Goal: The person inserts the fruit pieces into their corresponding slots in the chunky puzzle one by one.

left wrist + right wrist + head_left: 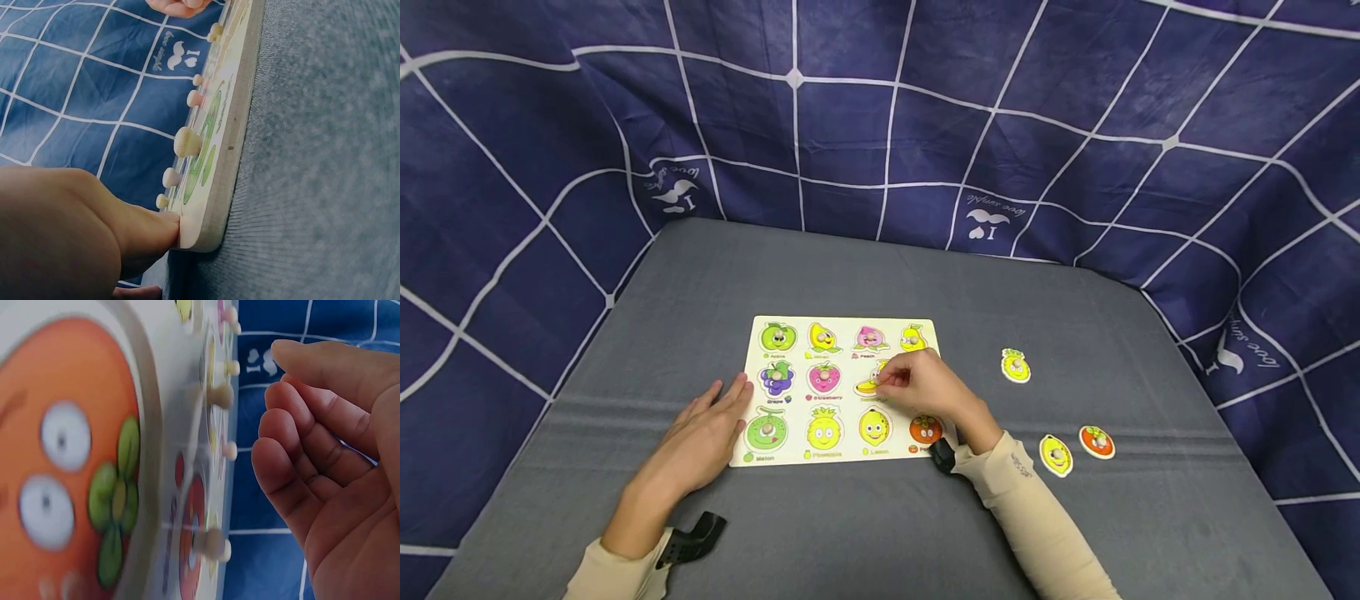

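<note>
A wooden fruit puzzle board (835,452) lies on the grey table. My left hand (706,433) rests at its left edge with fingers stretched out; in the left wrist view the thumb (153,231) touches the near corner, below the knobbed melon piece (767,431). Over the right part of the board is my right hand (925,383), its fingertips overlapping the banana piece (867,387) in the head view. From the right wrist, those fingers (272,465) look loosely bent and apart from the wooden knobs (221,396), with nothing between them.
Right of the board lie a loose pineapple piece (1016,367), a lemon piece (1056,456) and an orange-red persimmon piece (1097,442). The board's pineapple (824,429), lemon (874,427) and persimmon (925,429) spots show printed pictures without knobs. A blue checked cloth (850,117) hangs behind the table.
</note>
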A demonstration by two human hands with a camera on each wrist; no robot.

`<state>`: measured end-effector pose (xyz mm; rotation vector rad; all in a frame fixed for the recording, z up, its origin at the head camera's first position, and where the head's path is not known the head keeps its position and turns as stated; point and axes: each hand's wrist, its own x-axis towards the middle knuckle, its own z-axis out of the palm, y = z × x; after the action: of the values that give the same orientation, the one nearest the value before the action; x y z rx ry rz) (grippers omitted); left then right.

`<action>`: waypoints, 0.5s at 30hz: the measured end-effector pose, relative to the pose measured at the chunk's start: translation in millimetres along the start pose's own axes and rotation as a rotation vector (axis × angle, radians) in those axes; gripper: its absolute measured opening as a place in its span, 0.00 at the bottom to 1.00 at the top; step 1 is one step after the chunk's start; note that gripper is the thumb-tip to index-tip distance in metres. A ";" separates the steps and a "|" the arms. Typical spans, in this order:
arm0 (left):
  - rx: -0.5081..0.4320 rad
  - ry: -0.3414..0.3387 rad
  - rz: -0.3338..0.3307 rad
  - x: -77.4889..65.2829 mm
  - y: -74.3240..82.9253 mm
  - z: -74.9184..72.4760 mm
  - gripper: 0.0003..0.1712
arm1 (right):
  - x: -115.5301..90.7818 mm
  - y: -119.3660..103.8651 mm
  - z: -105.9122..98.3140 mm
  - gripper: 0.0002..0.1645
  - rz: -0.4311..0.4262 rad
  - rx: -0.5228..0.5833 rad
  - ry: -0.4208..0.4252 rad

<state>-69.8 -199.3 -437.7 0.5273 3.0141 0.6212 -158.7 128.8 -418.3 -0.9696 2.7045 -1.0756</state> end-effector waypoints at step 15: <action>0.001 0.001 -0.009 -0.6 0.2 0.3 0.29 | -9.8 20.7 -38.1 0.05 0.111 -0.029 0.127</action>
<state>-69.1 -199.2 -438.0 0.5136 3.0163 0.6199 -172.7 168.6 -404.5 -0.7694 2.8435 -1.1167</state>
